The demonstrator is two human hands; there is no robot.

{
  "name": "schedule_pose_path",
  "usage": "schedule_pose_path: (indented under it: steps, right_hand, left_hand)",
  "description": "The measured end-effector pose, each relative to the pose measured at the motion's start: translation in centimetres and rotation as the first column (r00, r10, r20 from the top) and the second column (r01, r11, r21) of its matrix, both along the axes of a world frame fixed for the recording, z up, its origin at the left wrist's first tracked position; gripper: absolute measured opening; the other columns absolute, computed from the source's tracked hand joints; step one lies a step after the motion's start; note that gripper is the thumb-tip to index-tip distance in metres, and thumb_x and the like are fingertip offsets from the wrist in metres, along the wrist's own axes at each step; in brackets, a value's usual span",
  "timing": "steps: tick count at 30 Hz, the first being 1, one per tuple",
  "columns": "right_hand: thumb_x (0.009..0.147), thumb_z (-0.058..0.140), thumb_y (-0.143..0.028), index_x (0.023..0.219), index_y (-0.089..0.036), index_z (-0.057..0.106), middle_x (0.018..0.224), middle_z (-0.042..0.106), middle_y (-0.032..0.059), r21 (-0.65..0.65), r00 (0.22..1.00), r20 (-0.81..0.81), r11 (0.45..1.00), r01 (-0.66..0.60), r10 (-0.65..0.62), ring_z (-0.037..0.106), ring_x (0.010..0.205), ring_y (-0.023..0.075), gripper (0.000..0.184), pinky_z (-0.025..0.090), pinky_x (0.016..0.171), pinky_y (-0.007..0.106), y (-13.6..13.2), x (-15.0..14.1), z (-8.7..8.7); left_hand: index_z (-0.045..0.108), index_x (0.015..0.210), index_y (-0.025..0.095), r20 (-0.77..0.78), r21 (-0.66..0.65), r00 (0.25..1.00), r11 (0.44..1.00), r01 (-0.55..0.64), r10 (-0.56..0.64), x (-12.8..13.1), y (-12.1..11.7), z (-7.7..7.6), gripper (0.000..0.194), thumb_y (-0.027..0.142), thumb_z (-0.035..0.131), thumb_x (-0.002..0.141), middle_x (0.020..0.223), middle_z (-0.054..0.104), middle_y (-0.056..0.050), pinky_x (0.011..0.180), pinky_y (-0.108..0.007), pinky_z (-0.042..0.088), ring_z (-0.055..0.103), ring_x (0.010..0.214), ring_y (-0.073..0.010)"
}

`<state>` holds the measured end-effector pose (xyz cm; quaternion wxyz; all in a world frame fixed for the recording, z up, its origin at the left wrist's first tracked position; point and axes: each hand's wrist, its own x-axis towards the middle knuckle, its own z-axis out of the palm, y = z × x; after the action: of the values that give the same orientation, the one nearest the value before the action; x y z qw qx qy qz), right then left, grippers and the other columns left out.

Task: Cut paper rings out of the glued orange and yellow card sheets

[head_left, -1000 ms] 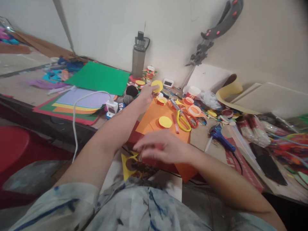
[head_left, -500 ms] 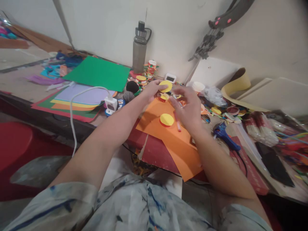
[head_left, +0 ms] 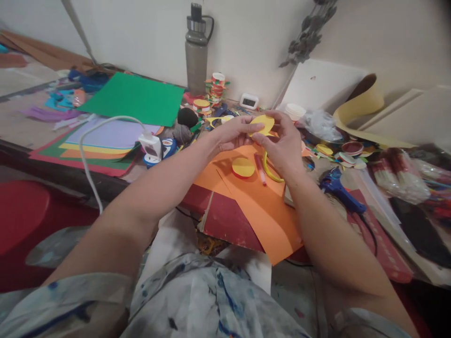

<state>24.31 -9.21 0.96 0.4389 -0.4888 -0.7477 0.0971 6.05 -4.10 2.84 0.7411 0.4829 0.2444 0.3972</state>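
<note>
A yellow paper disc [head_left: 265,124] is raised over the orange sheet [head_left: 271,220], gripped at its left edge by my left hand [head_left: 234,133]. My right hand [head_left: 283,145] has its fingers and thumb closed about the disc's right side. Below the right hand hangs or lies a curved yellow strip [head_left: 270,172]; whether the hand holds it I cannot tell. On the orange sheet sits a round piece with a yellow top and red side [head_left: 243,167]. Beside it lies a pink-and-white pen [head_left: 260,170].
A grey bottle [head_left: 196,56] stands by the wall. Green paper [head_left: 137,98] and stacked coloured sheets are at left, near a white charger [head_left: 151,144] with its cable. At right are a blue glue gun [head_left: 341,190], a white cup [head_left: 294,111] and several round pieces.
My right hand, apart from the disc before, has closed in on it. The disc has moved right and is tilted now. The curved yellow strip has come into view below the right hand.
</note>
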Motion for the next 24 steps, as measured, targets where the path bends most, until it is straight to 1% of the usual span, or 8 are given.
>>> schedule_pose_path:
  steps: [4,7,11,14,16,19,22,24]
  right_hand:
    - [0.103,0.076,-0.069,0.171,-0.03,0.053,0.172,0.061,0.0178,-0.002,1.0,-0.007,1.0,-0.007,0.007,0.068,0.148,0.0368,0.082,0.07,0.108,0.058,-0.7,-0.6,0.8]
    - [0.104,0.075,-0.069,0.168,-0.031,0.057,0.169,0.065,0.0162,-0.021,0.999,-0.033,1.0,-0.008,0.007,0.071,0.145,0.0344,0.076,0.07,0.11,0.055,-1.1,-1.3,1.1]
    - [0.104,0.074,-0.073,0.167,-0.034,0.057,0.167,0.066,0.014,0.026,0.996,-0.088,1.0,0.0,0.003,0.072,0.146,0.032,0.075,0.07,0.109,0.051,0.0,-0.9,0.6]
    - [0.104,0.074,-0.072,0.158,-0.034,0.062,0.156,0.072,0.0119,0.043,0.97,-0.243,0.999,-0.011,0.021,0.075,0.14,0.0313,0.067,0.071,0.106,0.053,1.4,0.4,0.2]
    - [0.1,0.079,-0.069,0.146,-0.034,0.065,0.145,0.076,0.0089,0.012,0.883,-0.466,0.999,-0.046,0.047,0.079,0.132,0.0295,0.06,0.073,0.103,0.052,2.1,1.4,0.4]
    - [0.091,0.089,-0.058,0.125,-0.033,0.066,0.125,0.078,0.0035,-0.042,0.648,-0.761,0.994,-0.103,0.035,0.083,0.118,0.0266,0.047,0.075,0.095,0.046,2.7,2.9,1.1]
    - [0.087,0.087,-0.043,0.112,-0.031,0.062,0.108,0.077,0.0019,-0.1,0.463,-0.885,0.99,-0.096,-0.045,0.085,0.105,0.0253,0.037,0.077,0.085,0.042,3.1,4.5,1.8]
    - [0.085,0.082,-0.035,0.109,-0.03,0.061,0.104,0.076,0.0023,-0.14,0.403,-0.91,0.988,-0.066,-0.101,0.085,0.1,0.0242,0.032,0.077,0.082,0.041,3.5,5.6,2.0]
  left_hand:
    - [0.081,0.108,0.014,0.013,-0.019,0.999,0.999,-0.032,0.033,0.3,-0.5,0.2,0.005,0.012,0.084,0.104,0.097,0.079,-0.003,0.08,-0.025,0.066,0.077,0.075,-0.0092]
    - [0.079,0.107,0.015,0.003,-0.011,1.0,1.0,-0.029,0.029,0.5,-0.7,0.1,0.008,0.021,0.084,0.106,0.097,0.08,-0.004,0.076,-0.025,0.064,0.08,0.08,-0.0122]
    - [0.076,0.097,0.015,-0.123,0.044,0.99,0.997,-0.061,0.066,0.6,-0.5,0.2,0.038,0.051,0.083,0.107,0.08,0.074,-0.006,0.064,-0.026,0.057,0.073,0.067,-0.0134]
    - [0.074,0.088,0.017,-0.273,0.191,0.956,0.98,-0.057,0.109,-0.2,-0.1,0.7,0.05,0.063,0.084,0.103,0.078,0.073,-0.007,0.062,-0.027,0.051,0.068,0.064,-0.0133]
    - [0.076,0.087,0.017,-0.395,0.334,0.914,0.941,0.046,0.096,-1.1,0.1,1.2,0.047,0.061,0.087,0.1,0.083,0.077,-0.007,0.065,-0.027,0.048,0.068,0.069,-0.0134]
    - [0.084,0.101,0.019,-0.597,0.467,0.802,0.813,0.349,-0.002,-2.3,0.2,2.0,0.04,0.056,0.092,0.089,0.099,0.083,-0.006,0.077,-0.029,0.05,0.072,0.087,-0.0168]
    - [0.087,0.114,0.025,-0.766,0.414,0.634,0.67,0.616,-0.109,-2.7,0.2,2.4,0.05,0.057,0.093,0.076,0.109,0.086,-0.003,0.087,-0.031,0.052,0.074,0.099,-0.0208]
    - [0.088,0.121,0.028,-0.844,0.364,0.524,0.592,0.719,-0.118,-2.5,0.1,2.5,0.06,0.056,0.095,0.069,0.119,0.087,-0.003,0.093,-0.032,0.053,0.074,0.106,-0.0234]
